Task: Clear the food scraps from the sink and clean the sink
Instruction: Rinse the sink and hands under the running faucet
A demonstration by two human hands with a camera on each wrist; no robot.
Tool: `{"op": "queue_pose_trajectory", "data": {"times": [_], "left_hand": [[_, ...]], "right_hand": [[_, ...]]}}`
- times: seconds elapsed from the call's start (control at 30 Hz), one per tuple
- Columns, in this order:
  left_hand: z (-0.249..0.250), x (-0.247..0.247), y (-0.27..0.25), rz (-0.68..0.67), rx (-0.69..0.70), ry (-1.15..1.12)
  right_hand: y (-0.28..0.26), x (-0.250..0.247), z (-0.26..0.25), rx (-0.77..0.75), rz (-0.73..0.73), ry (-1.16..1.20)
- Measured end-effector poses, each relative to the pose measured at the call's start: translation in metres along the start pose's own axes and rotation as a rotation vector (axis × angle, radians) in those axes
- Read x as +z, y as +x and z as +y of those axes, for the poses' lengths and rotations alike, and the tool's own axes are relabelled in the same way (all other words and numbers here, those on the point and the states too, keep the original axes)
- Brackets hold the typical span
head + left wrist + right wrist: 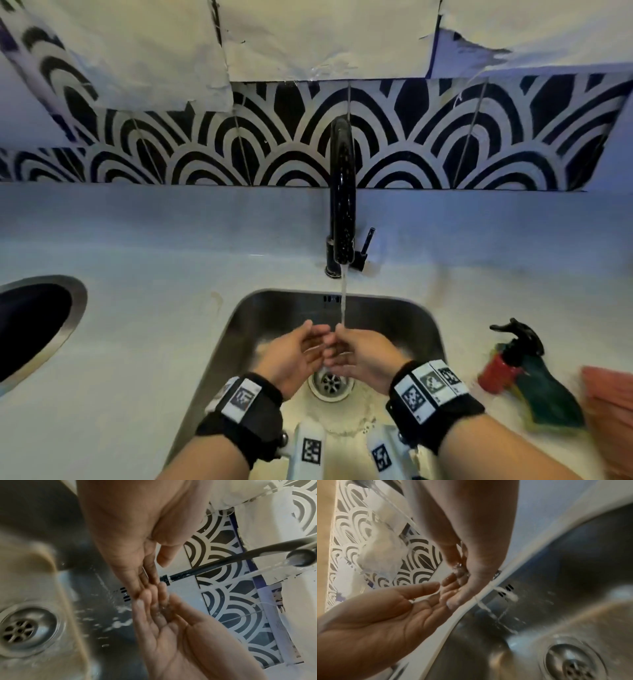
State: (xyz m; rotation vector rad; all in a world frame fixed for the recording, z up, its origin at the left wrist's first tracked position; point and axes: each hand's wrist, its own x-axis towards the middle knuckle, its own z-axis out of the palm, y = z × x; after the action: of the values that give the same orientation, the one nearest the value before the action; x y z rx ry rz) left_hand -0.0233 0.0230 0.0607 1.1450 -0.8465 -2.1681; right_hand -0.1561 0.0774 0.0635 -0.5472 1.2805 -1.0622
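Observation:
Water (343,301) runs from the black faucet (342,192) into the steel sink (274,308). My left hand (301,349) and right hand (356,356) are held together under the stream, above the drain (329,382). Both are open, palms turned inward, with fingertips overlapping and wet. The left wrist view shows my left hand (130,534) above my right hand (180,635), nothing held between them. In the right wrist view my right hand (471,527) meets the fingers of my left hand (385,615). I see no food scraps on the wet sink floor or round the drain (24,630).
On the counter to the right lie a red spray bottle (507,359) with a black trigger, a green and yellow sponge (544,394) and an orange cloth (609,404). A round dark basin (34,325) sits at the left. Patterned tiles back the counter.

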Motion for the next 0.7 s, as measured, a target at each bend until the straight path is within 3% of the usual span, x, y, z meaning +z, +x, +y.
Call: {"op": "queue_pose_trajectory", "data": {"times": [0.2, 0.4, 0.7], "left_hand": [[-0.038, 0.006, 0.011, 0.035, -0.093, -0.110], [-0.045, 0.013, 0.024, 0.001, -0.192, -0.130], [-0.046, 0.013, 0.062, -0.051, -0.302, -0.220]], "right_hand": [[-0.011, -0.010, 0.018, 0.100, 0.109, 0.207], [-0.021, -0.041, 0.030, 0.036, 0.238, 0.092], [-0.030, -0.070, 0.058, 0.109, 0.397, 0.114]]}}
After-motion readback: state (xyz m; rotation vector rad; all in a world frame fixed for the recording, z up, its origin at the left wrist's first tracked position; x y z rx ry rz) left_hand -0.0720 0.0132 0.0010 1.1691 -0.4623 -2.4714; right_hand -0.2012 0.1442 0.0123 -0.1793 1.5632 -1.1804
